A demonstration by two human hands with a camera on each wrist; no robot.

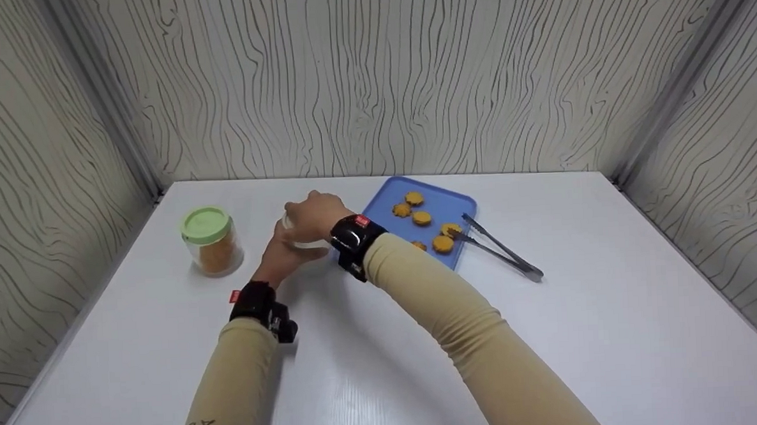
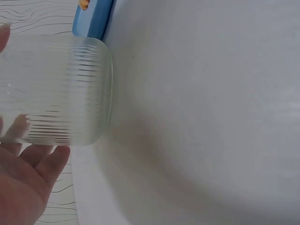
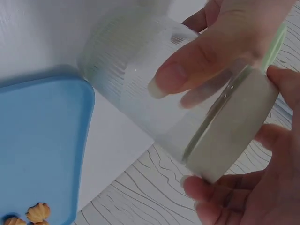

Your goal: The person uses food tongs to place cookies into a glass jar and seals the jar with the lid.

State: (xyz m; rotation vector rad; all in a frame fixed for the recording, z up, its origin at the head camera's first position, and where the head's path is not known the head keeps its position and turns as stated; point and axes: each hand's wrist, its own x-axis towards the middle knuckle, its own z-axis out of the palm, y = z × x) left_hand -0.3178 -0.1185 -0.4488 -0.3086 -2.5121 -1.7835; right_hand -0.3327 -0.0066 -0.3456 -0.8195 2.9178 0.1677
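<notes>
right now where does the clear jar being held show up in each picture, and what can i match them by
Head: the jar is left of centre, mostly covered by the left grip and right grip.
Left wrist: jar at the left edge, cut off there.
Right wrist: jar slanting from upper left to right of centre.
Shared landmark: the blue tray, in all three.
</notes>
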